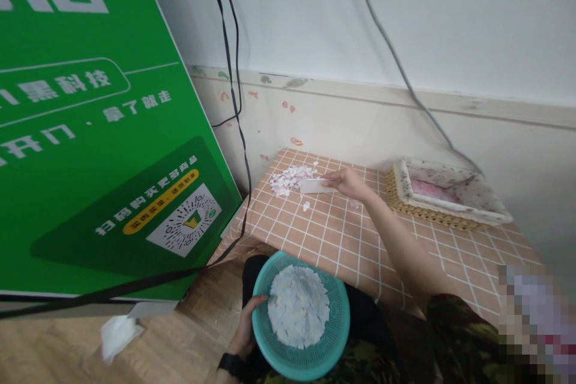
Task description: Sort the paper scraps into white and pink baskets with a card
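My left hand [246,325] grips the rim of a round teal plastic basket [342,312] at my lap, thumb over the edge. A heap of small pale paper-like pieces [299,306] fills its middle. Over the table, my right hand [344,182] is closed on a flat white card [312,186]. The card's far end touches or nearly touches a pile of small white and pink scraps [288,179]. A few loose scraps [306,206] lie nearer to me on the cloth.
A brown checked cloth covers the table [333,240]. At its back right sits a lined wicker basket [450,198] with something pink inside. A green cabinet [135,150] stands left, with dark cables [236,102] hanging beside it. A white bag [119,336] lies on the floor.
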`<state>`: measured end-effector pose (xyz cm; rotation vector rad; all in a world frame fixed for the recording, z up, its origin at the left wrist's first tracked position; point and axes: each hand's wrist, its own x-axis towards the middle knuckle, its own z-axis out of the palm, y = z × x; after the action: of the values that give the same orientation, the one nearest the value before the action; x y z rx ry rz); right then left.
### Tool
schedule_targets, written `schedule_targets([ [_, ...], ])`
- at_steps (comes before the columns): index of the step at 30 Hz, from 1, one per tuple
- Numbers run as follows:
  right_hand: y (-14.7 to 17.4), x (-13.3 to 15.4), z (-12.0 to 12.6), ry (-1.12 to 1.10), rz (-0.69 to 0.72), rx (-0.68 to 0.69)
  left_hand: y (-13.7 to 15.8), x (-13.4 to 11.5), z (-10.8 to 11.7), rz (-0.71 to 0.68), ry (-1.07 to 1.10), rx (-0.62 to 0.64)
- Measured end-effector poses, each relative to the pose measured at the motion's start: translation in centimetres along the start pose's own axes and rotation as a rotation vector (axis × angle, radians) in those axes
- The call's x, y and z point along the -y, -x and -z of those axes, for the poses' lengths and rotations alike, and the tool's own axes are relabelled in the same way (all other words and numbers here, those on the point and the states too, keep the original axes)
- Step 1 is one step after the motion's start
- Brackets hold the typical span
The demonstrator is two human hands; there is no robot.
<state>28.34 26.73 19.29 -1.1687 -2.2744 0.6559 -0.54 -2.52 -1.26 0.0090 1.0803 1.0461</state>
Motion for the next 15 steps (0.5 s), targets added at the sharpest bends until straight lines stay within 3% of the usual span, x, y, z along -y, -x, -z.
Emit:
schedule_targets([
  [4,-0.5,-0.6,-0.9,-0.038,-0.002,0.023,0.2,-0.1,-0.2,-0.001,-0.007,-0.002],
  [11,-0.4,-1.8,2.1,0.02,0.025,0.22,0.0,0.0,0.1,-0.008,-0.024,0.004],
  [15,-1.3,-1.7,2.4,-0.007,0.053,0.238,0.0,-0.2,-0.1,-0.004,-0.052,-0.007],
])
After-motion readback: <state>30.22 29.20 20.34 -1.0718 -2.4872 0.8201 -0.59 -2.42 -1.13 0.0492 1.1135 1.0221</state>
